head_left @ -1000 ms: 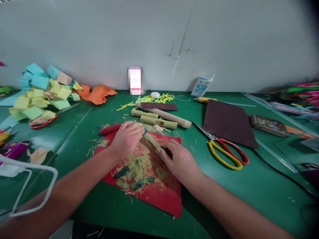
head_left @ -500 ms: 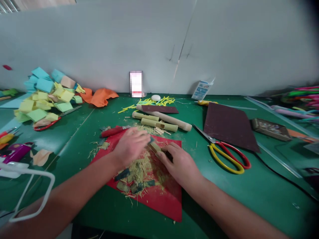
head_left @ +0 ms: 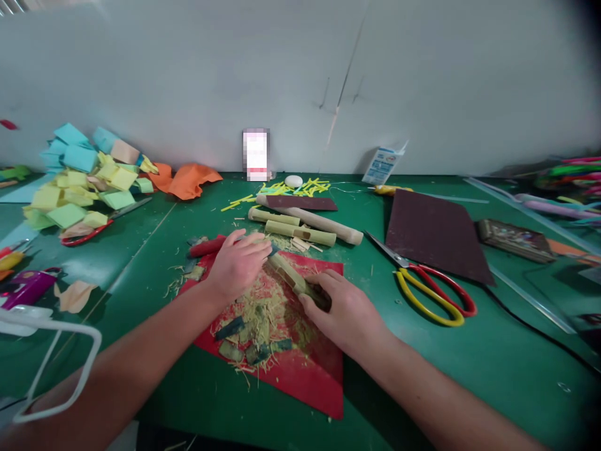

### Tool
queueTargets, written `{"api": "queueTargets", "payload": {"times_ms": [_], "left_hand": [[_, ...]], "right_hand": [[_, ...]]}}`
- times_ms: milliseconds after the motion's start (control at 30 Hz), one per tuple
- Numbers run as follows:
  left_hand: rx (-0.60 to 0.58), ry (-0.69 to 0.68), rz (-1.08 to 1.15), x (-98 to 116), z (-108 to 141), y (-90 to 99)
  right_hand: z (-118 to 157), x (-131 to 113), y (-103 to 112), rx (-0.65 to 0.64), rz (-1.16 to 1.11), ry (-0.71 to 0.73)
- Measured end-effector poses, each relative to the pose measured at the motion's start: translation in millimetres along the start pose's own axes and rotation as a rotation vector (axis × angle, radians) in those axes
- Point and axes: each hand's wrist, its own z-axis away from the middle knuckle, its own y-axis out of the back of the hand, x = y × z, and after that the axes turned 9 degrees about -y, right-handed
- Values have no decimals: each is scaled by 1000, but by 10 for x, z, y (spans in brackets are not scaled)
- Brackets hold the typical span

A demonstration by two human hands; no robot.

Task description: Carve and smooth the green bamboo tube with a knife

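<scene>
My right hand is closed around the near end of a pale bamboo tube, held slanted above a red sheet. Over the tube's far end, my left hand has its fingers pressed together on a small dark piece of sandpaper, which is partly hidden. Shavings and dust cover the sheet, among dark scraps that look like worn sandpaper. A red-handled tool lies just beyond my left hand, its tip hidden.
Cut bamboo tubes and a longer pale rod lie beyond the sheet. At right are scissors, a dark brown sheet and a tin case. Folded papers pile up at left; a phone leans on the wall.
My left hand has shifted left and slightly up along the tube, so more of the bamboo shows between the hands. My right hand keeps its hold nearly in place.
</scene>
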Motion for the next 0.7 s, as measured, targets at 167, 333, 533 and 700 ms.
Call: {"api": "queueTargets", "payload": {"times_ms": [167,333,533,700], "left_hand": [[1,-91,85,322,-44,-11],[-39,-176,100,418,-72,11],[-66,-175,92,413,-46,29],[-62,-152,51,431,-24,11]], "right_hand": [[22,-6,11,15,-22,-6],[39,0,13,38,7,-31],[56,-11,31,58,160,-55],[79,-15,31,60,248,-63]]}}
